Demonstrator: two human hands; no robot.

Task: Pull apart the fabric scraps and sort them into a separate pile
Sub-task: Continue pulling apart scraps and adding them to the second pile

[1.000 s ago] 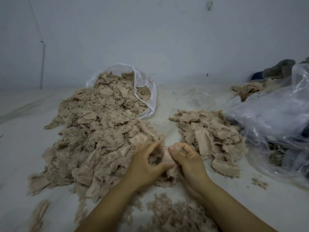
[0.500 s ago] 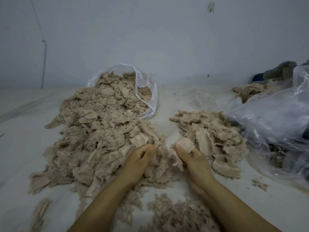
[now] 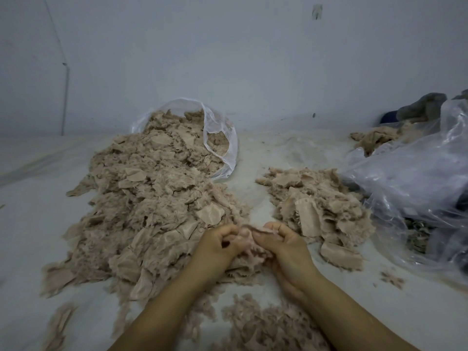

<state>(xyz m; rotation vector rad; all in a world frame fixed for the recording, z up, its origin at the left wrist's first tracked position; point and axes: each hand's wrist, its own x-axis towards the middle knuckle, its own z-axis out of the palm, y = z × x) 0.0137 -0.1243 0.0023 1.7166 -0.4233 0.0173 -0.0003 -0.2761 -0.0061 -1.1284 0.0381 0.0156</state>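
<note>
Both grips clamped on one scrap [image 3: 247, 236], left hand [image 3: 217, 245] and right hand [image 3: 283, 245] side by side; sorted pile [image 3: 321, 206] sits just right, nearer my right.

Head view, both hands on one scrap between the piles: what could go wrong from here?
1. The left hand and right hand grip the scrap right at the edge of the big pile; pulling may drag unsorted neighbours along.
2. Only a narrow bare strip separates it from the sorted pile, so the piles could merge.
3. The loose plastic bag borders the sorted pile and may snag tossed pieces.
</note>
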